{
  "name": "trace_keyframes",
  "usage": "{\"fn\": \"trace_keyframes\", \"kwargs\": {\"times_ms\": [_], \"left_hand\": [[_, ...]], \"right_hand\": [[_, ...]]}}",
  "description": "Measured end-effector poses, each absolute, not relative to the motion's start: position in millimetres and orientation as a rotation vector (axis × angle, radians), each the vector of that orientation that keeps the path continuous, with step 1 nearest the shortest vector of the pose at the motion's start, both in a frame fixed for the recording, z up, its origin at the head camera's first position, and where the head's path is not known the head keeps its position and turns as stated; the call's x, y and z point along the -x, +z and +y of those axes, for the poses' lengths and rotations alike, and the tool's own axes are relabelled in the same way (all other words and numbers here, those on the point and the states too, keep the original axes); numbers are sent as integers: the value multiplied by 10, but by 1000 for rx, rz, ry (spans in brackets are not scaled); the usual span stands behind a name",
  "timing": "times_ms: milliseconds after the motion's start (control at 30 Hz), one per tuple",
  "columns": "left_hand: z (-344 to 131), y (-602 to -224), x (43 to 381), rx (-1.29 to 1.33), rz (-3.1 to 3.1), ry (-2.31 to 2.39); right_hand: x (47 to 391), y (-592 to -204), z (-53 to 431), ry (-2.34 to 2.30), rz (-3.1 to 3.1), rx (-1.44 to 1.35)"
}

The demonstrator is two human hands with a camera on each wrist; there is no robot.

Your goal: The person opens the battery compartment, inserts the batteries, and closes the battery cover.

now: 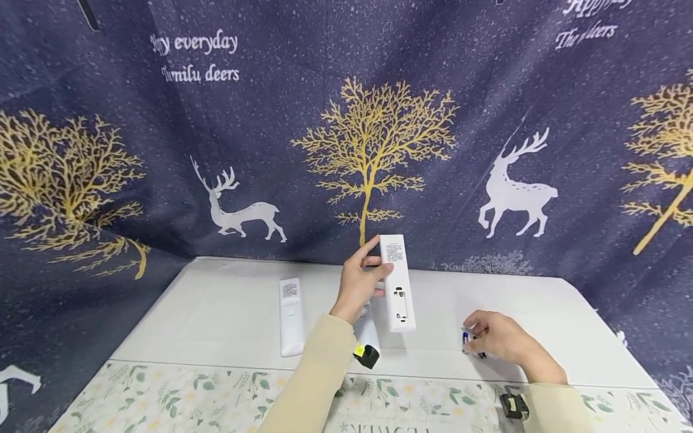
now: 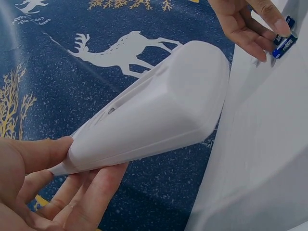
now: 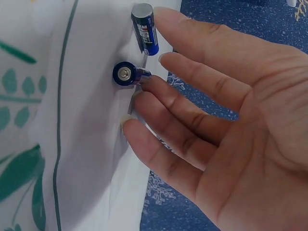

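My left hand [image 1: 360, 282] grips a white remote control [image 1: 397, 294] by its upper part, thumb on the back and fingers behind. The remote is raised off the table, its back facing me in the head view. Its battery compartment is uncovered, with no batteries visible inside. In the left wrist view, the remote's broad end [image 2: 197, 86] points away from the fingers. At the right, my right hand [image 1: 500, 337] is over the table, fingers loosely bent and spread. Its fingertips are close beside two blue batteries, one tilted battery [image 3: 146, 31] and one lying battery [image 3: 125, 73]; contact is unclear.
A second white remote [image 1: 291, 319] lies back up on the white tabletop [image 1: 238, 313], left of my left arm. Another pale, elongated object [image 1: 368, 332] is partly hidden by my left wrist. A floral cloth [image 1: 178, 400] covers the near edge. A dark patterned curtain [image 1: 303, 198] hangs behind.
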State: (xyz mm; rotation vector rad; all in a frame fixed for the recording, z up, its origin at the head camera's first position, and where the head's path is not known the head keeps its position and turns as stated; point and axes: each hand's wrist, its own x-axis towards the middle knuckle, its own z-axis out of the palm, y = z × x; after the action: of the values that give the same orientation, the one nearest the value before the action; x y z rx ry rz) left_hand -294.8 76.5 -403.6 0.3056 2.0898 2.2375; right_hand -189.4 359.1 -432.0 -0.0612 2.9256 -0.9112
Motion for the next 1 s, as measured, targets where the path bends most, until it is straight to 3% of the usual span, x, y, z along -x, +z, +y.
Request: {"fn": "trace_keyframes", "kwargs": {"times_ms": [1000], "left_hand": [[753,-4039,2930,-313,2087,2232]], "right_hand": [[1898,-4365,3578,-950,2901,49]]}}
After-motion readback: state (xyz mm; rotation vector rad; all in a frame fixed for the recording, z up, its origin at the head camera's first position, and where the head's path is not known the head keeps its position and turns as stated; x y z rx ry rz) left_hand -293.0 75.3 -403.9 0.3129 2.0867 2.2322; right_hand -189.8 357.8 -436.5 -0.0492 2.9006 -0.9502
